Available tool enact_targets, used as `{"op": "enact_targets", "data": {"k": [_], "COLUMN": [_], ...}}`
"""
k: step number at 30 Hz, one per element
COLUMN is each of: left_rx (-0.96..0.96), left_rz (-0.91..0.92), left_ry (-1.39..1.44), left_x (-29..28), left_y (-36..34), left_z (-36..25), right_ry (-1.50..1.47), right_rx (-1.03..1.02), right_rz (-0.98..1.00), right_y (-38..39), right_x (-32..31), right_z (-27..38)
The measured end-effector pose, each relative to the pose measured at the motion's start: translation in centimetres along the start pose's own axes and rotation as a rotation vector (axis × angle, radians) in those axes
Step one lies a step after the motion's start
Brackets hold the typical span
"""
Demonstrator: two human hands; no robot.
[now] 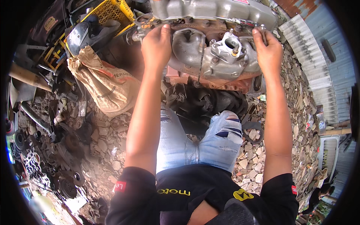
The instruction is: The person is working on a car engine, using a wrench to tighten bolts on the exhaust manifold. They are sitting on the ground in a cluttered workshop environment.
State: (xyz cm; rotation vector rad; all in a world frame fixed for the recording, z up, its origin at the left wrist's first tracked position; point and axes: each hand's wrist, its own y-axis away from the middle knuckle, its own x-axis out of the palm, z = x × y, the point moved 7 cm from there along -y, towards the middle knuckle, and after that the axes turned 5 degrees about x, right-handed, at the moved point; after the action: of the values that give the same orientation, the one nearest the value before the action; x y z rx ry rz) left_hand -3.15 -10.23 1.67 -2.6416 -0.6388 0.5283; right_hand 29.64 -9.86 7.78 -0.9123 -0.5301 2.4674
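An engine fills the top of the view, with a grey valve cover (213, 10) along its far side. On the near side sits a grey cast manifold (189, 48) with a pale, open-holed mounting flange (228, 45) on top. My left hand (156, 47) is closed at the manifold's left end, thumb toward the cylinder head; its fingertips are mostly hidden. At the right end my right hand (269, 50) is closed too, thumb and fingers bent at the head's edge beside a small metal pipe. What either hand grips, if anything, cannot be made out.
Broken stone (247, 161) covers the ground. To the left are a tan sack (105, 84), a helmet (80, 37), a yellow crate (108, 15) and greasy metal parts (56, 157). Corrugated sheets (313, 56) stand at right. A person (318, 197) shows at lower right.
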Motion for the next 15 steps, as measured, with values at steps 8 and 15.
{"op": "enact_targets", "data": {"k": [8,15], "left_rx": [-0.601,-0.5], "left_rz": [0.086,-0.099], "left_ry": [1.45,1.548], "left_x": [1.5,0.3], "left_y": [9.6,13.2], "left_z": [-1.5,-1.7], "right_ry": [0.152,0.025], "right_rx": [-0.704,-0.479], "right_rz": [0.699,1.115], "right_y": [9.1,12.4], "right_x": [7.4,11.2], "right_z": [15.1,13.9]}}
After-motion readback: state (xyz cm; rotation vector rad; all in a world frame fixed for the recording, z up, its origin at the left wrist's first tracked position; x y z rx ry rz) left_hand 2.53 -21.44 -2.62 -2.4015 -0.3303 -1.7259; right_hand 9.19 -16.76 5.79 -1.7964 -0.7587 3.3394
